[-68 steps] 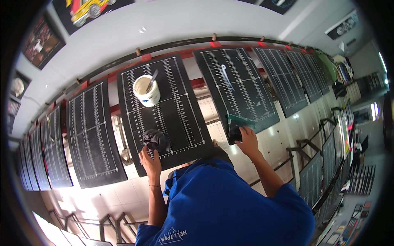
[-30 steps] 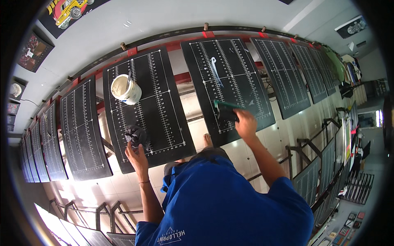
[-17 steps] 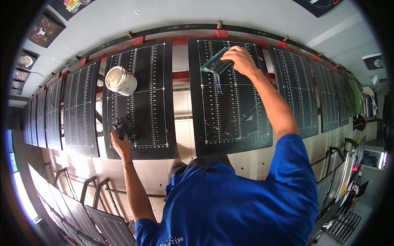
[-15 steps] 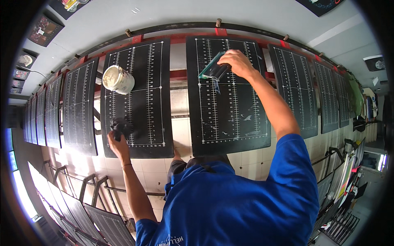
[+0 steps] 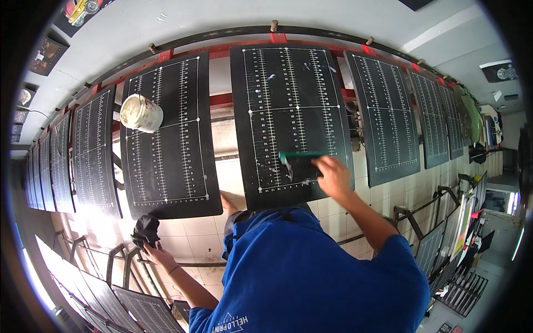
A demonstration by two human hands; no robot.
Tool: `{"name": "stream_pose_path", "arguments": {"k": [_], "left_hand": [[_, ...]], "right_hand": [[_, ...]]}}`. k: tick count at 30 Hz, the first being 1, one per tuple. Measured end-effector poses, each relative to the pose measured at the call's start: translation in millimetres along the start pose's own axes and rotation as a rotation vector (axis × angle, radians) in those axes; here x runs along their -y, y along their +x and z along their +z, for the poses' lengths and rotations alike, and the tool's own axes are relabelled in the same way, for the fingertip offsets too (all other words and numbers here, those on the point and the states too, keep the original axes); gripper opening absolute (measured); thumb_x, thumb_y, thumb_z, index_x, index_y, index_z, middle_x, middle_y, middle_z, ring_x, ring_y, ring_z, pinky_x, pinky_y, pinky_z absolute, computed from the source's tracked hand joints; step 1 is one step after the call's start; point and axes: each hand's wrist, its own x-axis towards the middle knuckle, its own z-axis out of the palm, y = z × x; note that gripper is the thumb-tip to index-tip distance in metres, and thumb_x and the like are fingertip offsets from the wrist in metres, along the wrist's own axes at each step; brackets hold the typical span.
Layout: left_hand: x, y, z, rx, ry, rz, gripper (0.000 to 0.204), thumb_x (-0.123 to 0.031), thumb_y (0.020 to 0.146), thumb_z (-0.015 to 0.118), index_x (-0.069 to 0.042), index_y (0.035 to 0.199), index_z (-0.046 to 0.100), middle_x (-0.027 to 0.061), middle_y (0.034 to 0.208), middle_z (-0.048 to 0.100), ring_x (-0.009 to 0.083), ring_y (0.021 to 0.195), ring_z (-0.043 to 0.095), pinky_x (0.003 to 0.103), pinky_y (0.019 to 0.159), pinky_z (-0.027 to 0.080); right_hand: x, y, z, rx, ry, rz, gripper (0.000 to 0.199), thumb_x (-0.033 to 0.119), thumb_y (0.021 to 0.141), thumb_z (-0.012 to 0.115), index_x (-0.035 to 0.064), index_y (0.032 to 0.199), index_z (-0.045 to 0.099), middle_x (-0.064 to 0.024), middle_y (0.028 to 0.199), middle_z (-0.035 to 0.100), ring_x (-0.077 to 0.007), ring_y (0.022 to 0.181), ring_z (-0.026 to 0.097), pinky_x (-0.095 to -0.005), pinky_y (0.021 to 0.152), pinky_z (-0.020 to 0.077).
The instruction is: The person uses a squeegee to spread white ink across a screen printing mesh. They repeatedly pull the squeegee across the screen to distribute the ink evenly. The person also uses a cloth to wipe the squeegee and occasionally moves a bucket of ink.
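Note:
My right hand (image 5: pixel 335 176) is closed on a squeegee (image 5: pixel 302 161), dark with a green strip along one edge. It is at the near half of a black board (image 5: pixel 297 130) printed with white scale lines and a white frame. Pale smears and bits mark that board. My left hand (image 5: pixel 157 253) grips a crumpled black cloth (image 5: pixel 146 230), just off the near edge of the neighbouring black board (image 5: pixel 180 150) to the left. On that left board stands a whitish bucket (image 5: pixel 142 114) with a stained inside.
More ruled black boards (image 5: pixel 386 122) line up on both sides on a red and black metal rack (image 5: pixel 222 100). Behind me, on the left, another row of boards (image 5: pixel 149 305) leans near black metal bars. Pale tiles (image 5: pixel 191 244) cover the floor.
My right hand has drawn the squeegee from the far half of the board toward its near end. The left hand and cloth have come nearer, off the left board. The view has shifted slightly.

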Motion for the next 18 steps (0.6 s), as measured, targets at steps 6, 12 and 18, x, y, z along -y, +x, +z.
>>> {"name": "stream_pose_path", "arguments": {"k": [6,12,18], "left_hand": [[-79,-2,78,0.079,-0.146,0.132,0.046,-0.032,0.097,0.064,0.002,0.127,0.06,0.0132,0.12,0.065,0.0218,0.105,0.061,0.037,0.088,0.049],[-106,5,93,0.106,0.268,0.334,0.044,-0.025,0.093,0.068,0.006,0.122,0.057,0.0207,0.114,0.061,0.0325,0.103,0.059,0.043,0.094,0.047],[-89,8,111,0.286,0.553,0.641,0.052,-0.024,0.089,0.072,0.005,0.129,0.055,0.0229,0.129,0.053,0.038,0.117,0.053,0.047,0.101,0.044]], "right_hand": [[-63,102,-10,-0.194,-0.092,0.157,0.038,0.003,0.074,0.075,0.0091,0.11,0.067,-0.0057,0.104,0.065,-0.0283,0.097,0.065,-0.0394,0.082,0.0554],[32,-16,32,-0.111,-0.117,0.318,0.053,0.007,0.067,0.074,0.0125,0.119,0.065,-0.0038,0.106,0.06,-0.0263,0.098,0.064,-0.0408,0.077,0.0552],[33,-39,16,-0.147,-0.062,0.379,0.045,0.009,0.068,0.076,0.0104,0.112,0.067,-0.0065,0.104,0.067,-0.0274,0.094,0.067,-0.0387,0.079,0.0555]]}}
